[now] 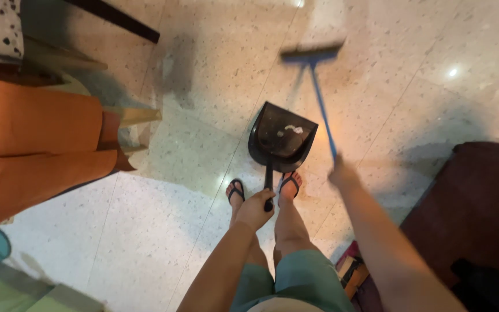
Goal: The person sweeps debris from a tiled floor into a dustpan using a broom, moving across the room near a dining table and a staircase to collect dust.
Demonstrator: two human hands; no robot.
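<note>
— Left hand [255,209]?
— Fingers clenched round the black handle of the dustpan [282,138], thumb wrapped over the top. Held just in front of the two sandalled feet, pan mouth facing away, tilted down toward the floor [163,242].
— Anything in the dustpan?
— A small pale scrap and some dust near the middle.
— Right hand [342,172]?
— Closed on the thin blue stick of the broom [313,55], just right of the dustpan. Blurred, so cannot tell how tightly gripped. Broom head beyond the dustpan's far edge, apart from it, also blurred.
— Packages or labels?
— A few flat, colourful things, maybe books, low and right of the dustpan, beside a dark red seat [480,202]. Too small to tell more.
— Edges, open room?
— Orange chair [36,144] well left of the dustpan, dark table edge [116,17] far upper left. Open speckled floor between chair and dustpan, and beyond the broom head.
</note>
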